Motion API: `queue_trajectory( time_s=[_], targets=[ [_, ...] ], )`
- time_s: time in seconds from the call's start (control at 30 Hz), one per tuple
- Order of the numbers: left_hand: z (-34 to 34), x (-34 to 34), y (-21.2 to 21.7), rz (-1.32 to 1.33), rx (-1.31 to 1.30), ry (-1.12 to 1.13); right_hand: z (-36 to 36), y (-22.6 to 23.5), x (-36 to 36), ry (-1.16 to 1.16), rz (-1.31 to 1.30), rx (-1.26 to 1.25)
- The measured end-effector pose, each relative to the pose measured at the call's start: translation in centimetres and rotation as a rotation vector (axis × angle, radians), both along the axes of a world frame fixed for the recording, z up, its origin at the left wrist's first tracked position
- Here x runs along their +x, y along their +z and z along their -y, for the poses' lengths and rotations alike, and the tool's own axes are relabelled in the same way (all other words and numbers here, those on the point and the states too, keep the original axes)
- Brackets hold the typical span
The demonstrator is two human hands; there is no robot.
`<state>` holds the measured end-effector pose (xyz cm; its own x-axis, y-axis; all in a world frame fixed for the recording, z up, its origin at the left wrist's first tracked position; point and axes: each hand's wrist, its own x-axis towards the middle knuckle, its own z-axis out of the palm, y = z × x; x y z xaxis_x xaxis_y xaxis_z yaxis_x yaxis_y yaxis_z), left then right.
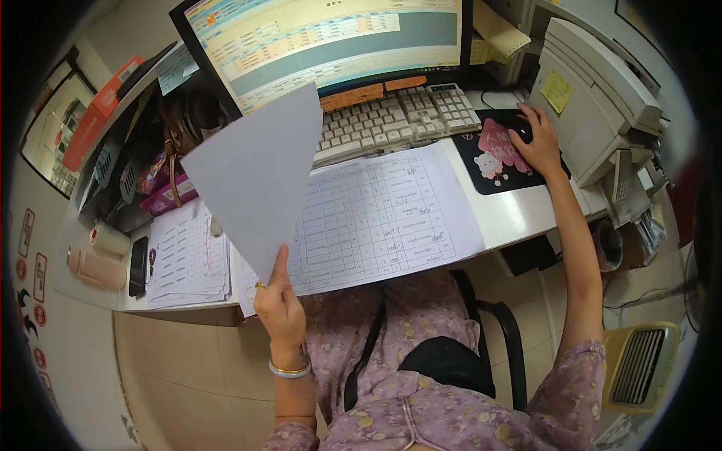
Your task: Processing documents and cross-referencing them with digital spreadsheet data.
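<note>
My left hand point(280, 310) pinches the lower corner of a white sheet of paper point(259, 169), lifted and tilted above the desk. Its raised side shows blank. Under it lies a stack of printed table forms point(383, 218) with handwritten entries, partly covered by the lifted sheet. At the right, my right hand point(537, 146) rests curled over a dark computer mouse, mostly hidden beneath the palm and fingers. The mouse sits on a black mouse pad point(492, 177) with a pink pattern and a white bear. A pale keyboard point(391, 120) stands just beyond the forms.
A monitor point(331, 45) showing tables stands behind the keyboard. To the right is a grey printer point(594, 98) with a yellow note. Left on the desk lie more papers point(188, 259), a black phone point(138, 267) and a pink bottle point(96, 268). A beige heater point(643, 367) stands low right.
</note>
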<state>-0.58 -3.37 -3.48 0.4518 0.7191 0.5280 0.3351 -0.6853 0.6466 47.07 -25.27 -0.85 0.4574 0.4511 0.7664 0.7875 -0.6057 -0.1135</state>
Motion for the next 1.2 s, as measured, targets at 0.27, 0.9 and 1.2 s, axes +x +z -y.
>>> queue_trajectory(
  time_s=[0.27,0.9,1.2],
  targets=[
    [0.2,-0.3,4.5,-0.163,0.125,-0.092,-1.1,5.2,-17.9,0.895,-0.18,-0.653],
    [0.3,2.1,5.3,-0.201,0.024,-0.331,-2.3,5.7,-16.7,0.932,-0.664,-0.784],
    [0.8,3.2,4.0,-0.276,0.175,-0.284,-4.8,9.1,-18.6,0.921,0.063,-0.107]
  ],
)
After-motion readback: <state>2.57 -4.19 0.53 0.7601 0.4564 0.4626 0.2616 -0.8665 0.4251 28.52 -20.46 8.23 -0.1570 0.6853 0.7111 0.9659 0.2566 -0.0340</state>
